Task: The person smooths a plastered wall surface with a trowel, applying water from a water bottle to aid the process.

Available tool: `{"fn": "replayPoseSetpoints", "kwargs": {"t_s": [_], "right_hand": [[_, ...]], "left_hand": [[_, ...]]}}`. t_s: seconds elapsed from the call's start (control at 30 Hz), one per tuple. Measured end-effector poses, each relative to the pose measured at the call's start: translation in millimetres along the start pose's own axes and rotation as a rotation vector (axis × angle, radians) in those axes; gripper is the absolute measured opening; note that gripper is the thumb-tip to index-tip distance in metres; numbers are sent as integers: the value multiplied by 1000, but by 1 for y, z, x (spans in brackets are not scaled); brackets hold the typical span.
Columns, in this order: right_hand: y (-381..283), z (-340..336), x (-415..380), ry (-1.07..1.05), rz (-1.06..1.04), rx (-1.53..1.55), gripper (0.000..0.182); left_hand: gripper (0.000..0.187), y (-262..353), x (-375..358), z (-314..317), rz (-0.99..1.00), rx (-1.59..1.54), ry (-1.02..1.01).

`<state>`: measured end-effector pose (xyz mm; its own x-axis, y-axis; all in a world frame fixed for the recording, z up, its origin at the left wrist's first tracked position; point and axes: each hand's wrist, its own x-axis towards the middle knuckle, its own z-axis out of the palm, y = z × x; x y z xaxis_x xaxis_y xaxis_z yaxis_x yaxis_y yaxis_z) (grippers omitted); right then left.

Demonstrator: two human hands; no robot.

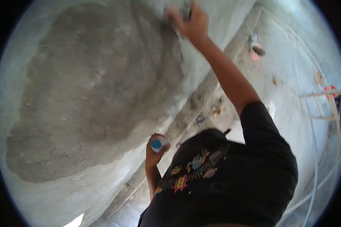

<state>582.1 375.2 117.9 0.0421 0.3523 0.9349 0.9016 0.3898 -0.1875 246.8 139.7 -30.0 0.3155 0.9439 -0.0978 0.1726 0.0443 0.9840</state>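
Note:
A wall (102,72) fills the left side, with a large damp-looking dark grey patch on pale plaster. My right hand (195,24) reaches to the upper edge of this patch. Motion blurs it; its fingers curl around something dark that I cannot make out. Lower down, close to the wall, my left hand (154,154) is closed around a whitish bottle (162,143) with a blue cap. The cap faces up toward me. Part of the bottle is hidden by the fingers.
On the pale floor stands a pinkish container (256,52) with a dark opening. Rubble (216,111) lies along the wall's foot. At the right are a wooden frame (322,96) and a long pale hose or pipe (315,166).

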Motion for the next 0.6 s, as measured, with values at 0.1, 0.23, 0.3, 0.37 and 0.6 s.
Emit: {"fn": "replayPoseSetpoints", "kwargs": {"t_s": [0.1, 0.23, 0.3, 0.37, 0.6], "right_hand": [[-35, -22, 59, -3, 526, 376, 49], [-39, 11, 13, 34, 59, 58, 49], [-26, 25, -26, 120, 353, 292, 56], [-8, 36, -49, 273, 804, 499, 58], [-35, -6, 82, 229, 396, 185, 61]], "left_hand": [[33, -5, -12, -1, -122, -71, 26], [35, -16, -13, -2, -120, -69, 38], [36, -18, -24, -4, -153, -80, 53], [36, -18, -22, -5, -130, -60, 52], [38, 2, -9, -15, -116, -119, -5]]}}
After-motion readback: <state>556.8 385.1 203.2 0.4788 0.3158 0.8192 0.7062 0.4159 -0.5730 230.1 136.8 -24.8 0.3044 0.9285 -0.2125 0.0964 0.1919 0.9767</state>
